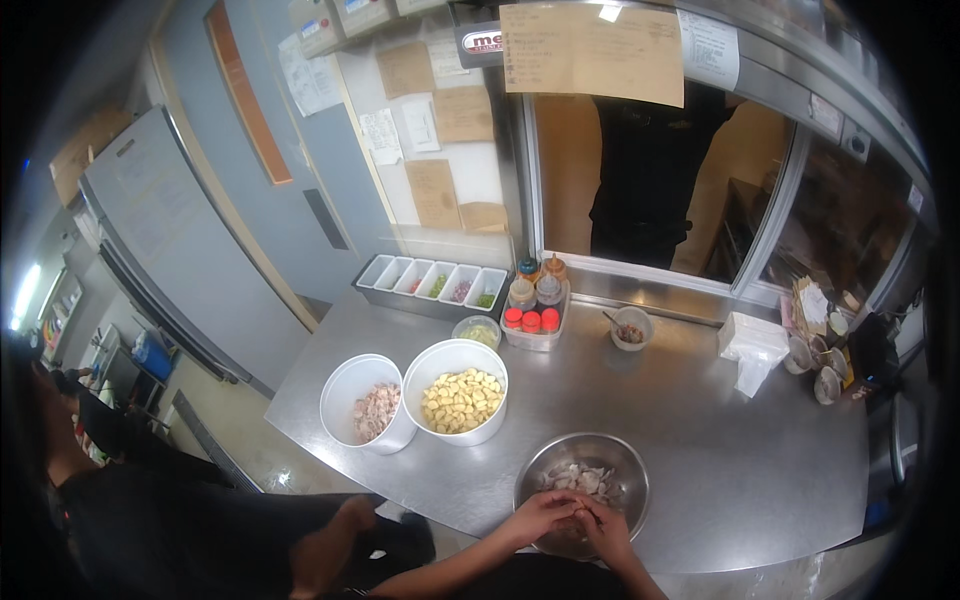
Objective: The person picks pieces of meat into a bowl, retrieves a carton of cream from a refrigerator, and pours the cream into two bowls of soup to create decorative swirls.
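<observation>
Both hands meet over the near part of a stainless steel bowl (529,469) at the front of the counter. My left hand (551,514) and my right hand (606,529) bring their fingertips together around something small and brownish, too small to name. Pale, papery pieces, which look like garlic skins or cloves (581,480), lie in the bowl beyond my fingers. To the left stands a white tub (455,352) with peeled, yellowish cloves, probably garlic. Touching it is another white tub (337,397) with pinkish-white pieces.
A topping holder with white compartments (431,283), a small tub (478,330), and a caddy of squeeze bottles (534,343) line the back. Farther right are a small bowl with a spoon (632,330) and a napkin pack (752,337). A person (172,525) stands close at left, another (649,172) behind the window.
</observation>
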Motion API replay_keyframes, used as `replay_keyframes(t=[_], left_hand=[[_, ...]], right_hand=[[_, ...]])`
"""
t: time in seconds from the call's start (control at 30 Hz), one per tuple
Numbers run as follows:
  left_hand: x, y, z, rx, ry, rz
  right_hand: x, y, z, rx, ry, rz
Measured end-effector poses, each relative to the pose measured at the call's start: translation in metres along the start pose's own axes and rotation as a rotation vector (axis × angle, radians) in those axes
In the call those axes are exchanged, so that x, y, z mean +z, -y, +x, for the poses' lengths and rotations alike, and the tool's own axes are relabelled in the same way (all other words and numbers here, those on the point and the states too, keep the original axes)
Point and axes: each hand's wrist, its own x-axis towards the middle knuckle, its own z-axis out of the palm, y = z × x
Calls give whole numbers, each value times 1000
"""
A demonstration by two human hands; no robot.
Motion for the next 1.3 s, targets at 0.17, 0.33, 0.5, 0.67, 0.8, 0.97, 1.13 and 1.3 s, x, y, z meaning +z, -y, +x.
replay_keyframes(t=[0.17,0.33,0.5,0.67,0.8,0.97,1.13,1.3], left_hand=[[4,-5,-1,16,-100,163],[6,-9,-1,262,-190,648],[6,-7,-2,364,-215,823],[13,-16,-3,300,-195,923],[10,-14,-1,349,-181,848],[14,-20,-3,291,-175,898],[22,-21,-1,274,-211,983],[13,-19,-7,328,-269,1075]], right_hand=[[10,-10,-5,-33,-166,-62],[11,-8,-9,117,-204,-175],[11,4,-11,119,-193,-246],[13,-3,-14,136,-204,-235],[14,-4,-11,130,-229,-223],[12,-4,-9,23,-235,-328],[-1,-4,-8,0,-189,-423],[5,6,-4,-112,-197,-316]])
